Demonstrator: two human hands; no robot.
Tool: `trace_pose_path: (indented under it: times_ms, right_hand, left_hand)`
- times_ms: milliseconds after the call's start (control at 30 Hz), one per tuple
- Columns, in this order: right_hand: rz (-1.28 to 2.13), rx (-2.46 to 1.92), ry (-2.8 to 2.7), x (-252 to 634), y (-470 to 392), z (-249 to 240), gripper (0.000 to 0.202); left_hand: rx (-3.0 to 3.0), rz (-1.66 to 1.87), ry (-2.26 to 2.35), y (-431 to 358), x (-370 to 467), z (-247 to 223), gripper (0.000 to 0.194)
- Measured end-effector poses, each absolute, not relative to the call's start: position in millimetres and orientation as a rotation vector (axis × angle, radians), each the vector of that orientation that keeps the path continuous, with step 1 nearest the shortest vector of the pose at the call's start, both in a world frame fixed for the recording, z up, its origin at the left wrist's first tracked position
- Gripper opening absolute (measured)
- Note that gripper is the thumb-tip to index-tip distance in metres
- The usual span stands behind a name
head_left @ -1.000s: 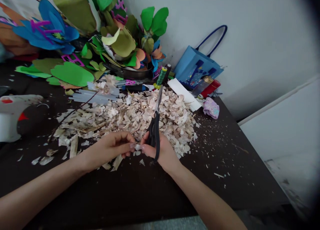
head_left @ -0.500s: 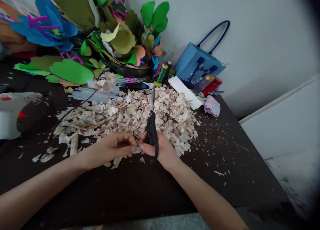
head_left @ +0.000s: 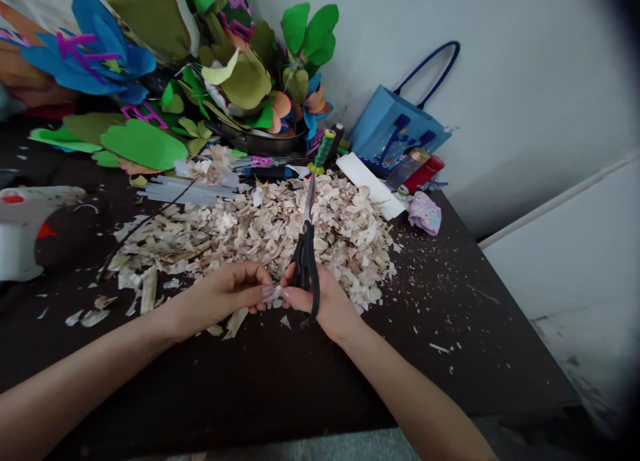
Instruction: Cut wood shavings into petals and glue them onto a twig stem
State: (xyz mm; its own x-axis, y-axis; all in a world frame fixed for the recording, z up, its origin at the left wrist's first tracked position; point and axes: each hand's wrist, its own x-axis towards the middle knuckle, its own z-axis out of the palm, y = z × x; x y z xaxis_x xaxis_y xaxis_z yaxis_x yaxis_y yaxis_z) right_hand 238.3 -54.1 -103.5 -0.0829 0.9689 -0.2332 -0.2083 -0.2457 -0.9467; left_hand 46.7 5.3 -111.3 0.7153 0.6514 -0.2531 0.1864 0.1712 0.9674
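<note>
Fingertip to fingertip, my left hand (head_left: 227,291) and my right hand (head_left: 330,301) pinch a small pale, thin flake (head_left: 277,291) between them. Black-handled scissors (head_left: 306,251) hang in my right hand, a handle loop around its thumb side and the blades pointing away from me. Both hands are closed, over the near edge of a heap of dry, pale, papery flakes (head_left: 345,247). The curled lower fingers are partly hidden. Loose bits (head_left: 236,322) of the same stuff lie under my left hand.
Fabric flowers and leaves (head_left: 145,144) crowd the back left, some in a dark pan (head_left: 265,141). A white glue gun (head_left: 23,234) lies left, near clear sticks (head_left: 185,189). Thread spools (head_left: 323,151), a blue bag (head_left: 395,124) and a crumpled purple piece (head_left: 425,213) stand behind the heap.
The flake shows more between the two sets of fingertips. My right hand and the scissors have shifted very slightly right; the rest looks the same.
</note>
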Motion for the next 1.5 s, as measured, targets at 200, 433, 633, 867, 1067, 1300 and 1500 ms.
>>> trace_pose_path:
  times_ms: [200,433,633,867,1067,1300,1500]
  right_hand:
    - [1.517,-1.189,-0.989,240.5,-53.9,-106.4,0.032]
    - [1.528,-1.194,-0.985,239.0,-54.7,-105.4,0.034]
    - [1.527,-1.183,-0.998,238.4,-54.0,-107.2,0.039]
    - [1.535,-1.170,-0.987,238.4,-54.6,-107.7,0.037]
    - [1.493,-1.223,-1.022,238.3,-54.8,-108.7,0.044]
    - [1.314,-1.175,-1.267,235.0,-65.1,-107.5,0.056]
    - [1.457,-1.181,-1.386,226.5,-77.7,-109.5,0.063]
  left_hand:
    - [1.378,0.346,0.734,6.3,46.1,-109.6,0.034]
    - [1.372,0.322,0.717,4.6,48.4,-107.9,0.028]
    - [1.359,0.320,0.734,3.7,49.2,-106.9,0.028]
    - [1.347,0.326,0.684,4.4,48.8,-111.8,0.026]
    - [1.284,0.365,0.705,4.2,48.0,-110.1,0.023]
    - [0.864,0.740,0.780,9.4,46.9,-107.4,0.026]
    - [0.624,0.950,0.739,15.0,46.4,-107.2,0.027]
